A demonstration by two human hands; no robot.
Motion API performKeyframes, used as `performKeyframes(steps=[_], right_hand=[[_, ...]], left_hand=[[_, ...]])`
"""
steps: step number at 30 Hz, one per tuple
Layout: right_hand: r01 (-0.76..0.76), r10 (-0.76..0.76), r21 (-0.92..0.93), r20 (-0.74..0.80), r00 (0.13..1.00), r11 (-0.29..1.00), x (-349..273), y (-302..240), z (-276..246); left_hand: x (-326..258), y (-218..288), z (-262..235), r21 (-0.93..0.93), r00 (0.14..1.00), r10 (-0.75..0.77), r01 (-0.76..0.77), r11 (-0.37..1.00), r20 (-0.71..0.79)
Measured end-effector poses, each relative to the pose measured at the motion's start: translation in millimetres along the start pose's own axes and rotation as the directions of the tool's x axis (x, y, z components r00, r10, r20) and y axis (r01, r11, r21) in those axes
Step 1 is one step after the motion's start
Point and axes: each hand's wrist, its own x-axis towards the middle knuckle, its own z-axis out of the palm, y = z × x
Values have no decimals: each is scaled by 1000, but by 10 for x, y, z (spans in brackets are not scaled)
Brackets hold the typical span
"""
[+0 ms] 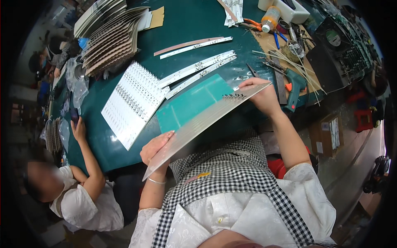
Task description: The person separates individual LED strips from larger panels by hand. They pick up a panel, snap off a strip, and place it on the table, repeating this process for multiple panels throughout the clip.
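Between my two hands is a thin, pale circuit-board panel (202, 124), lifted off the table and tilted, seen almost edge-on. My left hand (156, 149) grips its near left end, and my right hand (259, 96) grips the far right end. A row of small dark parts stands out near the right end; its other face is mostly hidden. Behind it lies a bright green mat (194, 101). Left of the mat rests a white board panel (134, 101) dotted with rows of small black parts. Narrow white board strips (198, 66) lie beyond.
Stacked brown boards (111, 45) fill the back left. At the right are a glue gun (295, 87), pliers (253, 24), an orange-labelled bottle (271, 18), thin sticks (306, 74) and a black box (335, 53). At left, another person's hand (77, 128) holds a dark phone-like object.
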Motion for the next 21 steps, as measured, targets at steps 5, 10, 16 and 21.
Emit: performKeyframes(steps=[5, 10, 16, 21], right_hand=[[-119, 98, 261, 95, 991, 958, 56, 93, -15], [27, -8, 247, -77, 997, 969, 63, 18, 68], [-30, 40, 222, -42, 998, 975, 835, 47, -265], [-9, 0, -177, -54, 999, 984, 1562, 362, -258]], left_hand=[[27, -131, -5, 3, 973, 222, -222, 975, 66], [53, -91, -41, -192, 968, -47, -1, 981, -247], [430, 8, -411, -499, 770, -350, 47, 865, -534], [469, 78, -257, -660, 699, -612, 265, 703, -371]])
